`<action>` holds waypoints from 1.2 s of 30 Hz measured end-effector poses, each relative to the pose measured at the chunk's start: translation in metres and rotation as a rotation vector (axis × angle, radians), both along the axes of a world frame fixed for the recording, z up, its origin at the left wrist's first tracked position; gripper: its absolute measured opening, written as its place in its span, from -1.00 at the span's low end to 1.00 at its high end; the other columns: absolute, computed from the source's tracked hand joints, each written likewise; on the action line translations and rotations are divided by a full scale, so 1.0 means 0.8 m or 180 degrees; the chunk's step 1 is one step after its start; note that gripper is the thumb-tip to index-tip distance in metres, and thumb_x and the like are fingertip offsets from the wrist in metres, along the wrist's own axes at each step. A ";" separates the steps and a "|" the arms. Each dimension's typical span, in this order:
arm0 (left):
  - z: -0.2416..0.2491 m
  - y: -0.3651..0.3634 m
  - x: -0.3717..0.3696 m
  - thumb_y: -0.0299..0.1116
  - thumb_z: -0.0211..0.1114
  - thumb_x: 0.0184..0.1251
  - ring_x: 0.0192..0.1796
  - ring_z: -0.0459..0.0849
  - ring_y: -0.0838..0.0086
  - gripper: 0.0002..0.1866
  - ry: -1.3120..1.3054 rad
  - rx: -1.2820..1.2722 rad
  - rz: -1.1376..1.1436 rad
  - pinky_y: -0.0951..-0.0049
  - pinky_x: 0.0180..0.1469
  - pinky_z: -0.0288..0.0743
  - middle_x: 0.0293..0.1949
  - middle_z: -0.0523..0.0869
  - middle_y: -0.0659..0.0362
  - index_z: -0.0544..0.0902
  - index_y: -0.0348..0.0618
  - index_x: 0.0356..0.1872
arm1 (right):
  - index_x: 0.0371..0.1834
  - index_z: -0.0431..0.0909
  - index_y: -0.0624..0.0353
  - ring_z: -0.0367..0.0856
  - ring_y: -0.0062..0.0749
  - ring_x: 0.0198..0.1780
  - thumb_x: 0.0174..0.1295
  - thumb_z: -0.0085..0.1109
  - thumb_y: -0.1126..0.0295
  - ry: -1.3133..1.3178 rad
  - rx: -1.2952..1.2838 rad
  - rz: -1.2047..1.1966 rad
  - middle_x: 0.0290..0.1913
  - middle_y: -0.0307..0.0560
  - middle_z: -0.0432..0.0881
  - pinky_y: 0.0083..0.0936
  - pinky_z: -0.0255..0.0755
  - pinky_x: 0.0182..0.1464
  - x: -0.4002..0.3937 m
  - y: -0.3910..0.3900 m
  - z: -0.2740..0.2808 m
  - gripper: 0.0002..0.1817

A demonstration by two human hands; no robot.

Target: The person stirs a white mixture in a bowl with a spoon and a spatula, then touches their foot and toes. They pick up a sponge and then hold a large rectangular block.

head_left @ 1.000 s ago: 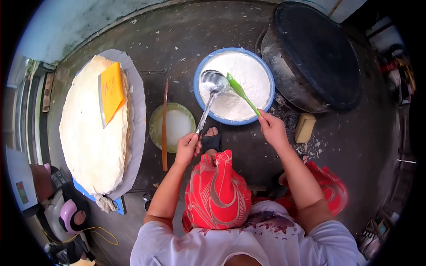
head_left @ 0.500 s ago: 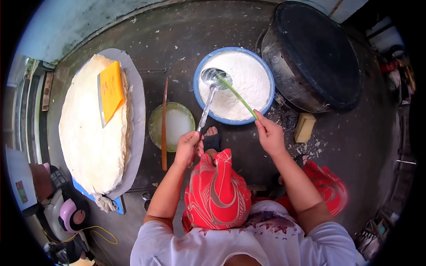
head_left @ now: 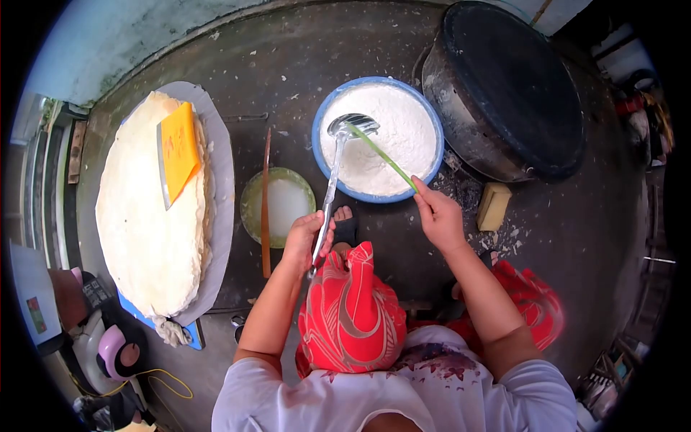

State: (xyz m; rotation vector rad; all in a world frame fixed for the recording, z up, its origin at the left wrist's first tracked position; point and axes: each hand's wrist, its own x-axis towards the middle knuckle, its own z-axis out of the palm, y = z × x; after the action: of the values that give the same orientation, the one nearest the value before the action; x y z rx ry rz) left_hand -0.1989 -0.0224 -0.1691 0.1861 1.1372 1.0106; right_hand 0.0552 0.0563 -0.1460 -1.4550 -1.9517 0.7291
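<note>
1. Left hand (head_left: 308, 237): fingers closed round the handle of a metal ladle (head_left: 338, 169); the handle's end is hidden in the palm.
2. Ladle bowl: over the blue-rimmed basin (head_left: 322, 108) of white batter; its contents are hard to make out.
3. Right hand (head_left: 437, 216): fingers pinched on a green spatula (head_left: 380, 153), tip touching the ladle bowl.
4. Griddle (head_left: 507, 86): right of the basin, far edge cut off.

A wide stack of pale flat sheets (head_left: 147, 216) lies on a grey round board (head_left: 219, 180) at the left, with an orange-handled scraper (head_left: 176, 147) resting on top. Right of the board, a thin wooden stick (head_left: 266, 201) lies beside a small green bowl (head_left: 253, 189) of whitish liquid. A large black round griddle (head_left: 507, 86) stands far right (its face bare), a yellow block (head_left: 495, 207) just near of it.
</note>
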 end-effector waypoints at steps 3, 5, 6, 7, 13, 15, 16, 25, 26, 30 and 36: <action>0.004 0.001 -0.002 -0.33 -0.10 0.40 -0.81 0.35 0.48 -0.71 0.0128 -0.0112 -0.0154 0.57 -0.79 0.20 -0.71 0.49 0.11 0.46 -0.30 -0.44 | 0.04 0.56 0.01 0.55 -0.20 -0.50 0.21 0.09 0.40 0.0057 -0.0236 -0.0139 -0.50 0.09 0.54 -0.42 0.39 -0.42 0.005 0.009 -0.008 -0.69; 0.001 -0.003 -0.005 -0.32 -0.09 0.40 -0.81 0.36 0.48 -0.72 0.0125 -0.0095 -0.0160 0.57 -0.79 0.20 -0.70 0.49 0.11 0.46 -0.30 -0.44 | 0.03 0.56 0.03 0.57 -0.24 -0.49 0.22 0.08 0.39 0.0101 -0.0638 -0.0372 -0.48 0.11 0.56 -0.44 0.40 -0.41 0.006 0.010 -0.009 -0.70; -0.001 -0.003 -0.006 -0.32 -0.09 0.40 -0.80 0.37 0.47 -0.72 0.0114 -0.0077 -0.0167 0.57 -0.79 0.19 -0.68 0.50 0.10 0.45 -0.30 -0.43 | 0.04 0.55 0.05 0.59 -0.27 -0.48 0.23 0.08 0.37 0.0174 -0.0691 -0.0290 -0.47 0.12 0.57 -0.46 0.41 -0.39 0.006 0.007 -0.006 -0.70; -0.002 -0.002 -0.006 -0.32 -0.09 0.40 -0.80 0.37 0.47 -0.72 0.0114 -0.0084 -0.0165 0.57 -0.79 0.19 -0.68 0.50 0.10 0.45 -0.30 -0.43 | 0.04 0.55 0.06 0.60 -0.30 -0.48 0.24 0.07 0.36 0.0241 -0.0748 -0.0205 -0.45 0.13 0.58 -0.47 0.42 -0.38 0.007 0.005 -0.004 -0.70; -0.002 0.007 -0.016 -0.06 -0.16 0.44 -0.81 0.27 0.51 -0.57 -0.1165 -0.0372 -0.0142 0.56 -0.79 0.15 -0.66 0.41 0.16 0.43 -0.21 -0.44 | 0.04 0.55 0.06 0.63 -0.37 -0.44 0.24 0.07 0.34 0.0424 -0.0971 -0.0416 -0.42 0.12 0.61 -0.50 0.44 -0.32 0.007 0.008 -0.026 -0.70; -0.002 0.013 -0.020 0.02 -0.26 0.45 -0.80 0.23 0.53 -0.49 -0.2300 -0.0196 -0.0233 0.59 -0.79 0.14 -0.70 0.32 0.19 0.41 -0.23 -0.44 | 0.03 0.56 0.05 0.63 -0.33 -0.42 0.23 0.07 0.34 0.0379 -0.1135 -0.0348 -0.41 0.13 0.60 -0.49 0.45 -0.30 0.003 0.005 -0.017 -0.70; -0.003 0.017 -0.019 0.08 -0.26 0.43 -0.80 0.23 0.55 -0.45 -0.2557 -0.0153 -0.0291 0.60 -0.79 0.13 -0.70 0.30 0.20 0.41 -0.24 -0.44 | 0.02 0.56 0.03 0.63 -0.29 -0.41 0.23 0.07 0.34 0.0335 -0.1291 -0.0287 -0.39 0.14 0.60 -0.47 0.45 -0.29 -0.001 0.004 -0.014 -0.70; 0.022 0.040 0.007 0.12 -0.19 0.41 -0.80 0.15 0.65 -0.43 -0.3382 -0.0199 -0.0364 0.65 -0.81 0.07 -0.70 0.27 0.27 0.45 -0.27 -0.39 | 0.09 0.50 0.10 0.50 -0.50 -0.51 0.25 0.02 0.42 0.0137 -0.0206 -0.0035 -0.48 0.09 0.56 -0.57 0.38 -0.37 -0.055 0.011 -0.041 -0.67; 0.022 0.041 0.010 0.13 -0.18 0.40 -0.80 0.15 0.66 -0.43 -0.3334 -0.0150 -0.0441 0.66 -0.81 0.08 -0.70 0.27 0.29 0.45 -0.26 -0.39 | 0.09 0.50 0.10 0.50 -0.50 -0.51 0.25 0.02 0.42 0.0143 -0.0205 -0.0029 -0.48 0.09 0.56 -0.57 0.38 -0.37 -0.061 0.014 -0.042 -0.67; 0.027 0.044 0.018 0.13 -0.16 0.39 -0.79 0.16 0.66 -0.44 -0.3225 -0.0093 -0.0427 0.67 -0.81 0.08 -0.71 0.26 0.29 0.44 -0.25 -0.41 | 0.11 0.48 0.08 0.51 -0.30 -0.55 0.29 -0.04 0.38 0.1332 -0.1476 -0.0785 -0.54 -0.07 0.53 -0.44 0.39 -0.45 -0.083 0.014 -0.026 -0.67; 0.026 0.044 0.021 0.12 -0.14 0.39 -0.79 0.16 0.66 -0.47 -0.3289 -0.0463 -0.0072 0.67 -0.82 0.08 -0.72 0.26 0.29 0.43 -0.21 -0.44 | 0.17 0.44 0.13 0.38 -0.67 -0.59 0.33 -0.09 0.38 0.2311 -0.2778 -0.0962 -0.57 -0.26 0.45 -0.63 0.33 -0.50 -0.074 -0.009 -0.011 -0.65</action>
State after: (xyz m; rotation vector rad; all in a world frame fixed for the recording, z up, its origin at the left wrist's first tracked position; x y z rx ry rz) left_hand -0.1823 0.0132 -0.1487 -0.4097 0.2522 0.8194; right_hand -0.0042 0.0492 -0.1547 -1.5514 -0.8411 1.7827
